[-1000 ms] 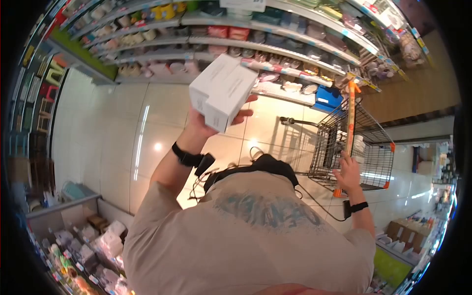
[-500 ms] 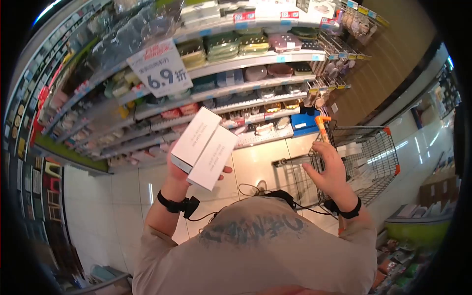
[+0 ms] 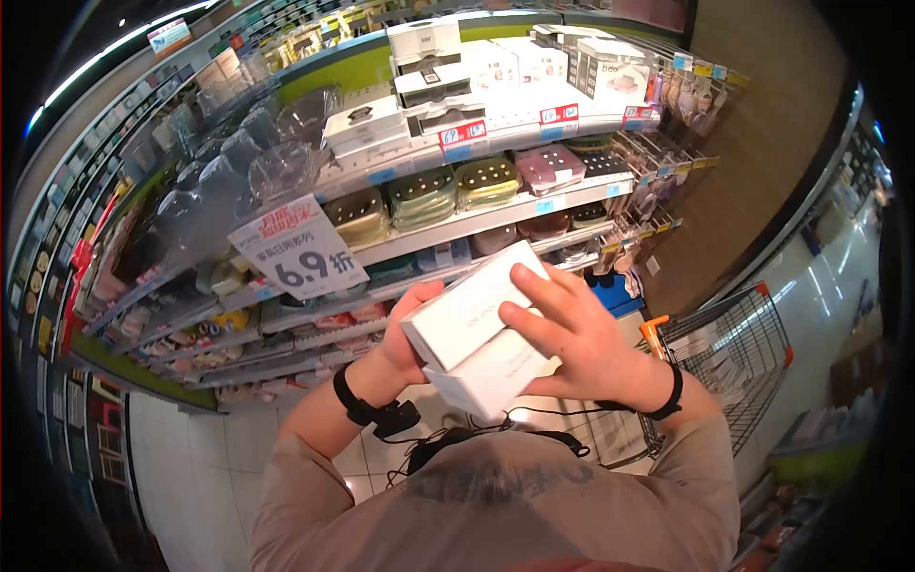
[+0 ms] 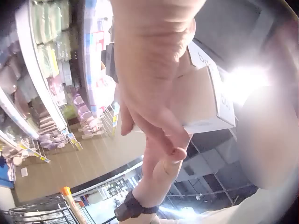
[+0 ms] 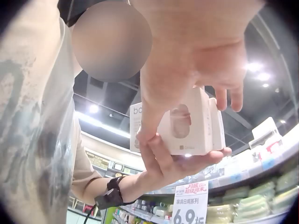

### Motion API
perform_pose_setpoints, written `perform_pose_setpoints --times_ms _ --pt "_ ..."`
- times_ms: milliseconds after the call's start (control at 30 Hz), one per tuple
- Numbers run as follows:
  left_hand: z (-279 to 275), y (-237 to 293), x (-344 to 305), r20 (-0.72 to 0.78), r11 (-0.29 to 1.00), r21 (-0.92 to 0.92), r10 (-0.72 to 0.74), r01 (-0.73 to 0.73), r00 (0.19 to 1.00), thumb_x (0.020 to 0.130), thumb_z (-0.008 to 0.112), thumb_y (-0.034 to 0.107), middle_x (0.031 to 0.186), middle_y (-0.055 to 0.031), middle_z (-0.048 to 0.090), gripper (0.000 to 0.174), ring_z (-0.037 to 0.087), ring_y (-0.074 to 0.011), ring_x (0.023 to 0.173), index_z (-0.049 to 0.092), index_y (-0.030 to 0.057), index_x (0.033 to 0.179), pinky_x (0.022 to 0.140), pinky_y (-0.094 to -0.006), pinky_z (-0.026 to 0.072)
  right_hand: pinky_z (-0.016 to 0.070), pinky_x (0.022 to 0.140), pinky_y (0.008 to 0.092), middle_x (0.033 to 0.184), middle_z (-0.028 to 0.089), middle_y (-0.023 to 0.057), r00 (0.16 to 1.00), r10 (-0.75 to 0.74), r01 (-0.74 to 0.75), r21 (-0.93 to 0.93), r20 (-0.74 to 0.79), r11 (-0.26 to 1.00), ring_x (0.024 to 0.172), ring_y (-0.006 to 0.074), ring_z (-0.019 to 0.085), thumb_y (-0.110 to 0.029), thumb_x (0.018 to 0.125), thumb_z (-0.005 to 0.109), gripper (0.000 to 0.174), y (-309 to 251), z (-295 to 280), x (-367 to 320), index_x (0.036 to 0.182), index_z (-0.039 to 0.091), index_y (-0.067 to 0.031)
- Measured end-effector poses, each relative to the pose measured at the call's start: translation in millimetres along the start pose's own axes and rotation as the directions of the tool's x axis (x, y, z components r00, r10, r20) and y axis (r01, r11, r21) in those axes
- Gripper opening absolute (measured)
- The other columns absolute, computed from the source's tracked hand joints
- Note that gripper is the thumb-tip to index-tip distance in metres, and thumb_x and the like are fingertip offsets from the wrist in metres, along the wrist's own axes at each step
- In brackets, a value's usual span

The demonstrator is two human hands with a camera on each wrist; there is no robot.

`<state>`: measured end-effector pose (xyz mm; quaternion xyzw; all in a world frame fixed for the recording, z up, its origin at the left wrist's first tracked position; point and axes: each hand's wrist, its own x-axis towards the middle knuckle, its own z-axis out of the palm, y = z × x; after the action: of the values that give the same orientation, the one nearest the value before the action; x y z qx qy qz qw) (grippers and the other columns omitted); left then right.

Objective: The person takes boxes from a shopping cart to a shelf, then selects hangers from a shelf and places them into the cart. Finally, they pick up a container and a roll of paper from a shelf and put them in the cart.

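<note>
Two white boxes lie side by side in front of the person's chest, the upper box (image 3: 477,310) and the lower box (image 3: 491,374). The left hand (image 3: 408,329) holds them from the left side and from below; in the right wrist view its fingers (image 5: 187,163) run under the boxes. From the right, the right hand (image 3: 591,338) grips them, with fingers over the upper box's top face and the thumb near the lower box. An oval picture is printed on one box (image 5: 182,126) in the right wrist view.
A shopping cart (image 3: 729,357) with an orange handle stands at the right. Shelves ahead carry lidded containers (image 3: 424,195) and boxed goods (image 3: 610,71). A price sign (image 3: 298,250) hangs from a shelf at the left. Tiled floor (image 3: 186,448) shows at lower left.
The right hand has left the cart handle and moved left onto the boxes. The boxes have moved toward the middle and turned. The head view has tilted up, showing higher shelves.
</note>
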<state>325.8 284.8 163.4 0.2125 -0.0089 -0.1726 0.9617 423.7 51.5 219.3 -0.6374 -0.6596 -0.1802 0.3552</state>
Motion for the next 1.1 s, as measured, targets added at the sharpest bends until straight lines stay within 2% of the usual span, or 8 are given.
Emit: perform_pose_setpoints --times_ms 167,633,733,867,967,1000,1033,1100 --pt "22.2 72.5 23.8 0.116 0.992 0.07 -0.114 0.107 0.987 0.098 0.038 0.041 0.143 -0.0175 0.055 0.065 0.06 -0.0324 0.125 0.04 0.0002 0.149 0.109 -0.0442 0.0446 0.0508 0.09 0.0462 0.142 0.051 0.017 0.992 -0.045 0.029 -0.138 -0.12 0.99 0.108 0.0388 0.057 -0.032 0.06 0.091 0.077 28.7 4.3 53.5 0.13 0.064 -0.0141" --pt "53.5 216.0 133.0 0.353 0.915 0.4 -0.095 -0.058 0.931 0.101 0.038 0.053 0.141 -0.0113 0.057 0.062 0.061 -0.0302 0.123 0.048 0.01 0.145 0.103 -0.0492 0.0507 0.0507 0.095 0.0419 0.131 0.057 0.0158 0.959 0.033 -0.1 -0.229 -0.28 0.968 0.117 0.0346 0.059 -0.018 0.057 0.091 0.072 100.3 -32.7 145.8 0.123 0.064 -0.0103" --pt "74.7 234.0 160.0 0.278 0.74 0.605 0.149 -0.294 0.949 0.102 0.05 0.037 0.126 -0.0102 0.066 0.042 0.068 -0.0221 0.109 0.059 0.0089 0.132 0.095 -0.0435 0.0559 0.0477 0.1 0.0426 0.129 0.059 0.0144 0.964 -0.06 -0.01 -0.26 -0.258 0.966 0.118 0.0326 0.059 -0.014 0.058 0.089 0.071 134.9 -64.6 160.4 0.123 0.063 -0.0072" --pt "119.6 247.4 191.9 0.262 0.585 0.67 0.388 -0.456 0.883 0.103 0.046 0.048 0.097 -0.0062 0.073 0.046 0.07 -0.0154 0.082 0.064 0.008 0.12 0.07 -0.0285 0.0583 0.0462 0.101 0.0394 0.126 0.061 0.009 0.962 0.027 -0.036 -0.028 -0.273 0.999 0.118 0.022 0.058 -0.008 0.064 0.083 0.066 187.9 -104.0 167.3 0.127 0.061 -0.0057" --pt "152.3 268.0 200.5 0.393 0.601 0.701 0.124 -0.384 0.911 0.096 0.045 0.066 0.125 -0.0147 0.066 0.079 0.066 -0.0221 0.114 0.052 -0.0012 0.138 0.098 -0.0421 0.0547 0.0463 0.099 0.0349 0.122 0.061 0.0055 0.959 0.051 -0.036 0.058 -0.278 0.998 0.116 0.0171 0.057 -0.009 0.065 0.088 0.067 220.2 -133.2 178.9 0.126 0.061 -0.0045" --pt "172.5 260.0 202.1 0.274 0.579 0.736 0.218 -0.351 0.936 0.087 0.028 0.086 0.137 -0.0141 0.061 0.101 0.06 -0.0342 0.121 0.045 0.007 0.148 0.102 -0.0527 0.0468 0.0377 0.109 0.0424 0.134 0.052 0.0097 0.983 0.083 -0.043 0.234 -0.165 0.971 0.13 0.0256 0.045 -0.024 0.073 0.084 0.068 221.6 -143.6 182.7 0.133 0.056 -0.0106" --pt "183.8 251.5 197.6 0.134 0.523 0.796 0.34 -0.306 0.931 0.079 0.056 0.083 0.117 -0.0147 0.069 0.097 0.07 -0.0299 0.1 0.056 0.0037 0.134 0.09 -0.0441 0.0545 0.0379 0.109 0.0442 0.136 0.051 0.011 0.987 0.071 -0.035 0.242 -0.144 0.97 0.129 0.0274 0.045 -0.026 0.074 0.083 0.068 235.2 -145.2 185.9 0.134 0.055 -0.0115" --pt "173.3 278.2 215.7 0.297 0.194 0.909 0.322 -0.37 0.899 0.093 0.051 0.067 0.128 -0.0158 0.063 0.083 0.064 -0.0205 0.115 0.052 -0.0035 0.136 0.1 -0.0412 0.0523 0.0382 0.109 0.0479 0.14 0.049 0.0134 0.994 0.048 -0.02 0.259 -0.101 0.966 0.129 0.0309 0.046 -0.029 0.077 0.081 0.067 262.8 -148.5 192.7 0.136 0.053 -0.0132"
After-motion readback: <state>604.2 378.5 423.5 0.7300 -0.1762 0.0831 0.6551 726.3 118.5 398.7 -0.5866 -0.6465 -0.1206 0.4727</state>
